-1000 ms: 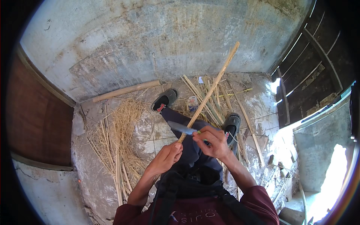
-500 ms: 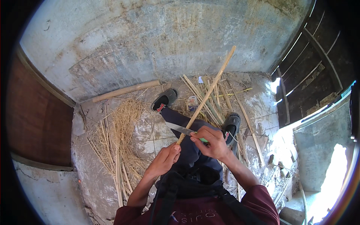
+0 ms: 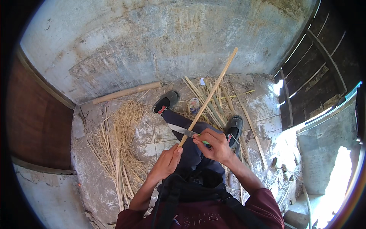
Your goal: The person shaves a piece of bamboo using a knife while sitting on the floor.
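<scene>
My left hand (image 3: pixel 167 162) is closed round the near end of a long, pale bamboo strip (image 3: pixel 211 94). The strip slants up and away to the right, over my legs, its far end in the air before the wall. In my right hand (image 3: pixel 215 145) is a knife with a green handle (image 3: pixel 206 142); the fingers wrap most of the handle. Its blade (image 3: pixel 180 130) points left and lies across the strip, just beyond my left hand. Whether the edge bites into the bamboo I cannot tell.
Thin shavings (image 3: pixel 127 126) and split strips heap on the floor at left. More bamboo pieces (image 3: pixel 213 107) lie between and beyond my shoes (image 3: pixel 166 102). A bamboo pole (image 3: pixel 127 92) rests along the concrete wall (image 3: pixel 152 42). Dark slatted boards (image 3: pixel 316 80) stand at right.
Strip, knife and hands keep nearly the same pose. The view has shifted very slightly, and the strip's far end sits a little further left.
</scene>
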Demonstrator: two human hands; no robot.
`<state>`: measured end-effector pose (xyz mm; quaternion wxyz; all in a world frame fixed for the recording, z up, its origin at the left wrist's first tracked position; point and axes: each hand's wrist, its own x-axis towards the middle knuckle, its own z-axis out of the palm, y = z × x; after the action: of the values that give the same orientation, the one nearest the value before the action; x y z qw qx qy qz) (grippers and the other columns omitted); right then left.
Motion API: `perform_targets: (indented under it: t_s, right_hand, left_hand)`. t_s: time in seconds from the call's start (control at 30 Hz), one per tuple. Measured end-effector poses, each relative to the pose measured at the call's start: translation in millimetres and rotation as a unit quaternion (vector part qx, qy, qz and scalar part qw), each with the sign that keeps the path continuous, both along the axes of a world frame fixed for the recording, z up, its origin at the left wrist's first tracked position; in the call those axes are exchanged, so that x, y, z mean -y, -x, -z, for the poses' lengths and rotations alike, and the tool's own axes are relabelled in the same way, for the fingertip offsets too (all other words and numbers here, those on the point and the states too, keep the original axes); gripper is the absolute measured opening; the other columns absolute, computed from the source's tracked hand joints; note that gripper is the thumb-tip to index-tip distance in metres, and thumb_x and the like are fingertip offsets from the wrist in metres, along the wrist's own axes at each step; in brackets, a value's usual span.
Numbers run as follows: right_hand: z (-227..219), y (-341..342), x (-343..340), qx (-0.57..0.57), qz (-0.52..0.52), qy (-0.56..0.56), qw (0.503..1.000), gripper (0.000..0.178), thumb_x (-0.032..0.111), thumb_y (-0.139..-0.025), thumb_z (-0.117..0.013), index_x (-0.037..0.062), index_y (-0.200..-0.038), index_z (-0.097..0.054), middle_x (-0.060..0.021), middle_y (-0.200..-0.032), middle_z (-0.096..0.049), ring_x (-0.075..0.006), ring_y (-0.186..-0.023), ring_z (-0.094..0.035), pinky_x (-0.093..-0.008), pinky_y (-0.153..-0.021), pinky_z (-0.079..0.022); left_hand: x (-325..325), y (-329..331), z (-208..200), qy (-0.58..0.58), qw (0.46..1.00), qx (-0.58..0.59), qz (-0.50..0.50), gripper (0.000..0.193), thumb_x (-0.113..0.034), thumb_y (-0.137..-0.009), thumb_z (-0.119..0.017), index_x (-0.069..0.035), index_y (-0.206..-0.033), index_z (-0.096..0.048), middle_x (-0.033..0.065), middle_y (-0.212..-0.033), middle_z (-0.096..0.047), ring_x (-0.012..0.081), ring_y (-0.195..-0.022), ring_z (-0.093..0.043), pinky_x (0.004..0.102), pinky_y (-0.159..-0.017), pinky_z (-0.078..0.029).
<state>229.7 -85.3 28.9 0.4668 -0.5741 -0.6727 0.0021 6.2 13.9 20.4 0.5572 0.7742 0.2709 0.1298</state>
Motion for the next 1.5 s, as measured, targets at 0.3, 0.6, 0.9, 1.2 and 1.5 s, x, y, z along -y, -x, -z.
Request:
perform_targets:
  t_s: [0.3,0.6,0.9,1.2,1.5]
  right_hand:
    - [-4,-9,-11,0.023,0.009,-0.025,0.999,0.012,0.007,-0.089,-0.084,0.0047,-0.099,-0.076,-0.0061,-0.084,-0.067,-0.0224,-0.063,-0.067,-0.0347,-0.051,-0.050]
    - [-4,-26,-12,-0.038,0.016,-0.033,0.999,0.010,0.004,-0.090,-0.082,0.0025,-0.096,-0.075,-0.0096,-0.084,-0.068,-0.0282,-0.065,-0.068,-0.0392,-0.056,-0.052]
    - [-8,-5,-8,-0.003,-0.016,-0.001,1.000,0.015,0.002,-0.086,-0.086,0.0018,-0.099,-0.077,-0.0074,-0.081,-0.068,-0.0224,-0.062,-0.068,-0.0347,-0.051,-0.050]
    - [0,-13,-4,0.027,0.010,-0.011,1.000,0.017,0.013,-0.089,-0.085,0.0085,-0.105,-0.080,-0.0026,-0.082,-0.065,-0.0207,-0.057,-0.063,-0.0350,-0.048,-0.049]
    - [4,-16,-1,0.049,0.022,-0.024,0.998,0.016,0.013,-0.088,-0.086,0.0081,-0.102,-0.080,-0.0026,-0.080,-0.063,-0.0207,-0.057,-0.063,-0.0353,-0.047,-0.048]
  left_hand:
    - [0,4,6,-0.022,0.999,-0.010,-0.026,0.046,-0.037,-0.118,-0.040,0.003,-0.106,-0.059,0.0137,-0.062,-0.055,0.0313,-0.055,-0.059,0.0451,-0.058,-0.044]
    - [3,6,4,-0.019,0.999,-0.029,-0.038,0.042,-0.034,-0.117,-0.042,0.004,-0.116,-0.060,0.0205,-0.064,-0.057,0.0420,-0.060,-0.062,0.0504,-0.060,-0.045]
    - [3,1,7,-0.071,0.996,-0.034,-0.037,0.039,-0.032,-0.116,-0.043,0.002,-0.110,-0.058,0.0281,-0.067,-0.058,0.0536,-0.067,-0.061,0.0585,-0.062,-0.043]
    - [2,-4,13,-0.100,0.994,-0.024,-0.027,0.037,-0.032,-0.117,-0.043,0.002,-0.111,-0.057,0.0285,-0.067,-0.058,0.0550,-0.066,-0.059,0.0614,-0.062,-0.042]
    - [7,-9,10,-0.133,0.990,-0.024,-0.038,0.037,-0.032,-0.117,-0.044,0.002,-0.113,-0.058,0.0294,-0.069,-0.060,0.0552,-0.069,-0.061,0.0624,-0.065,-0.043]
